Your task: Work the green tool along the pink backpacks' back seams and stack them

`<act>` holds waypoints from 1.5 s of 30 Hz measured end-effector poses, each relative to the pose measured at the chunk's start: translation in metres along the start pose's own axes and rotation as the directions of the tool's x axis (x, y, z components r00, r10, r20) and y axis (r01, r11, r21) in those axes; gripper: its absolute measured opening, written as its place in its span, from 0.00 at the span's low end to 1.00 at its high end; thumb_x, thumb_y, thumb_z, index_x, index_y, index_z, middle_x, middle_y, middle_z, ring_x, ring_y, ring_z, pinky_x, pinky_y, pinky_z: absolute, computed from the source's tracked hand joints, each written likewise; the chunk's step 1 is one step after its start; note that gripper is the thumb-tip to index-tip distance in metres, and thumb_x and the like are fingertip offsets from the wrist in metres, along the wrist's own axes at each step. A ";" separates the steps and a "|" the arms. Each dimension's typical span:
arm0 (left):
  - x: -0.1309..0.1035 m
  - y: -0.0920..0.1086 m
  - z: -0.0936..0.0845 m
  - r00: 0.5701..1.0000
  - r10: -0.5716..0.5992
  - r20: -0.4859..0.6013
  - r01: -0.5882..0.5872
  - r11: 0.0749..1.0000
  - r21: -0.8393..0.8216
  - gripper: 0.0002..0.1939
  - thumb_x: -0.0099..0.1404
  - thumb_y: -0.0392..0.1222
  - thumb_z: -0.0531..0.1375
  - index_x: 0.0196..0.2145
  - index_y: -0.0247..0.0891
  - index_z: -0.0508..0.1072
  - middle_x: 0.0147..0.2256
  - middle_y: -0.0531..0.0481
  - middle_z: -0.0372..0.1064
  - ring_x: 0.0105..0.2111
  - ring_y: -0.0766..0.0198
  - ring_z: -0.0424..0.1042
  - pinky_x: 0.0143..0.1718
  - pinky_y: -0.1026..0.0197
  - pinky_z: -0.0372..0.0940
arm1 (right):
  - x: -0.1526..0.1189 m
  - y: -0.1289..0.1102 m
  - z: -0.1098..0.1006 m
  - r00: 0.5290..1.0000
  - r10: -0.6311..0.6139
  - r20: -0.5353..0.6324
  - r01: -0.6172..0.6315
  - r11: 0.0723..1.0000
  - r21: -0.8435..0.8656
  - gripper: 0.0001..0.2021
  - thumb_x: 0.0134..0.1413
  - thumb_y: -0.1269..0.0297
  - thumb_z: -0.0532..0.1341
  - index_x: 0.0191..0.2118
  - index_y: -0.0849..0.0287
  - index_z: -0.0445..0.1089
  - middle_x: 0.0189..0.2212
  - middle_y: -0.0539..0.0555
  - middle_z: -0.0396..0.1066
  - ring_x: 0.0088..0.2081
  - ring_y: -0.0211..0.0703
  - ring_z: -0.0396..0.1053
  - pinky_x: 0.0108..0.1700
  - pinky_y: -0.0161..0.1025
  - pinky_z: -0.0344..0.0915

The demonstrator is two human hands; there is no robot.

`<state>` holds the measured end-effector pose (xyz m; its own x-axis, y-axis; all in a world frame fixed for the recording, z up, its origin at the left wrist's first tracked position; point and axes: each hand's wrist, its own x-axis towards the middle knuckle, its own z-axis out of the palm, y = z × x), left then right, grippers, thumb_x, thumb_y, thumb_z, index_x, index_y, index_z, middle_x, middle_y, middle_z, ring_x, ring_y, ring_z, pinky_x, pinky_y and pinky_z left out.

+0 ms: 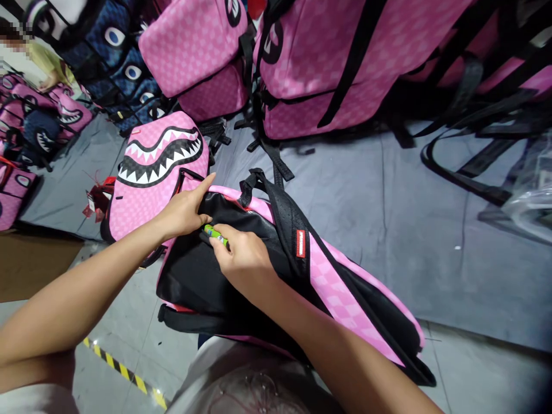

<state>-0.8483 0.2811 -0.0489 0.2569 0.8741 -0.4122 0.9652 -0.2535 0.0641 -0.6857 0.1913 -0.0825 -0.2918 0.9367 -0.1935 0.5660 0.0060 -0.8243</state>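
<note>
A pink and black backpack (353,282) lies open across the person's lap and the table edge, its black fabric side facing up. My right hand (245,259) is closed on a small green tool (217,236) whose tip is at the black fabric. Just left of it, my left hand (187,211) rests at the backpack's upper edge, index finger stretched out and thumb near the tool's tip. Beyond my left hand lies a pink shark-mouth backpack piece (146,201). What the tool's tip touches is too small to tell.
Large pink backpacks (336,57) stand along the back of the grey table (345,195). Dark blue bags (116,69) hang at the upper left, near a person in yellow (54,63). Clear plastic (532,190) lies at right. Striped tape (125,371) marks the floor.
</note>
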 end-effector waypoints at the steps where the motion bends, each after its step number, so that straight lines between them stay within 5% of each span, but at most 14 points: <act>1: 0.000 0.000 0.000 1.000 0.000 -0.004 0.000 1.000 -0.008 0.52 0.59 0.40 0.64 0.73 0.40 0.40 0.28 0.54 0.67 0.33 0.57 0.72 0.35 0.61 0.61 | 0.002 0.001 -0.002 1.000 -0.021 0.020 0.019 0.998 0.051 0.14 0.66 0.61 0.56 0.51 0.52 0.76 0.34 0.49 0.80 0.32 0.41 0.74 0.31 0.35 0.57; 4: -0.002 -0.001 0.000 1.000 -0.010 -0.008 0.010 0.999 -0.036 0.52 0.59 0.41 0.65 0.73 0.41 0.41 0.27 0.55 0.65 0.31 0.59 0.71 0.33 0.61 0.61 | 0.002 0.004 -0.005 0.999 -0.018 0.037 0.015 0.998 0.064 0.13 0.66 0.61 0.56 0.48 0.51 0.76 0.33 0.48 0.80 0.31 0.40 0.73 0.31 0.35 0.56; 9: -0.003 -0.001 0.002 0.999 -0.012 -0.030 0.010 0.999 -0.037 0.50 0.60 0.42 0.65 0.73 0.42 0.43 0.26 0.55 0.64 0.30 0.59 0.71 0.32 0.61 0.61 | -0.008 0.004 0.005 0.993 0.054 -0.100 -0.070 0.984 -0.162 0.15 0.68 0.61 0.54 0.52 0.53 0.74 0.38 0.54 0.80 0.37 0.45 0.76 0.37 0.37 0.60; 14: -0.001 -0.002 0.004 0.999 -0.001 -0.037 -0.001 0.999 -0.047 0.49 0.59 0.41 0.65 0.72 0.42 0.45 0.25 0.56 0.64 0.30 0.60 0.71 0.33 0.61 0.62 | 0.001 -0.001 0.006 1.000 0.015 -0.004 -0.015 0.995 -0.098 0.13 0.69 0.61 0.53 0.48 0.53 0.75 0.39 0.51 0.81 0.38 0.42 0.76 0.36 0.36 0.60; 19: 0.004 -0.010 0.007 0.997 -0.059 -0.046 0.053 0.991 -0.119 0.50 0.58 0.44 0.67 0.72 0.42 0.48 0.26 0.56 0.65 0.29 0.61 0.70 0.33 0.61 0.63 | -0.004 0.006 0.004 0.997 0.037 -0.073 -0.055 0.965 -0.258 0.16 0.69 0.61 0.51 0.54 0.54 0.73 0.41 0.55 0.81 0.38 0.47 0.77 0.38 0.39 0.62; 27: 0.005 -0.015 0.012 0.995 -0.088 -0.041 0.079 0.981 -0.175 0.48 0.58 0.49 0.67 0.70 0.42 0.52 0.33 0.52 0.72 0.33 0.58 0.72 0.39 0.57 0.66 | -0.010 0.010 -0.005 0.998 0.064 -0.011 -0.065 0.985 -0.161 0.17 0.68 0.64 0.52 0.57 0.52 0.72 0.44 0.54 0.80 0.43 0.46 0.78 0.43 0.38 0.67; 31: 0.004 -0.013 0.010 0.997 -0.078 -0.017 0.076 0.990 -0.116 0.48 0.60 0.48 0.65 0.72 0.41 0.47 0.30 0.52 0.71 0.32 0.57 0.73 0.37 0.57 0.66 | -0.008 0.009 0.000 0.998 0.060 -0.008 -0.061 0.991 -0.119 0.17 0.69 0.64 0.52 0.58 0.53 0.71 0.47 0.54 0.80 0.44 0.44 0.78 0.45 0.37 0.68; 38: 0.004 -0.004 -0.004 0.978 -0.057 0.202 0.045 0.997 0.063 0.67 0.57 0.51 0.67 0.70 0.35 0.18 0.44 0.39 0.74 0.39 0.52 0.76 0.37 0.59 0.65 | -0.010 0.016 0.009 0.996 0.023 -0.088 -0.029 0.997 -0.066 0.17 0.69 0.64 0.52 0.55 0.53 0.73 0.49 0.53 0.79 0.44 0.43 0.78 0.48 0.36 0.68; 42: 0.008 0.007 -0.007 0.972 -0.119 0.203 0.062 0.962 0.266 0.62 0.59 0.49 0.64 0.70 0.31 0.19 0.45 0.36 0.74 0.39 0.51 0.76 0.34 0.60 0.63 | -0.009 0.018 0.007 0.992 0.011 -0.129 -0.021 0.997 -0.076 0.16 0.68 0.65 0.53 0.53 0.53 0.74 0.50 0.52 0.79 0.43 0.44 0.78 0.45 0.36 0.68; 45: 0.010 0.007 -0.007 0.965 -0.101 0.242 0.045 0.973 0.227 0.58 0.59 0.43 0.61 0.71 0.29 0.23 0.40 0.40 0.75 0.34 0.56 0.75 0.33 0.61 0.62 | -0.009 0.017 0.004 0.993 0.010 -0.119 -0.022 0.995 -0.099 0.16 0.68 0.64 0.53 0.53 0.53 0.74 0.48 0.53 0.79 0.42 0.45 0.78 0.44 0.37 0.67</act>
<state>-0.8389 0.2911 -0.0458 0.1387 0.7691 -0.6239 0.9396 -0.3013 -0.1624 -0.6760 0.1816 -0.0971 -0.1919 0.9718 -0.1369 0.6458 0.0200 -0.7633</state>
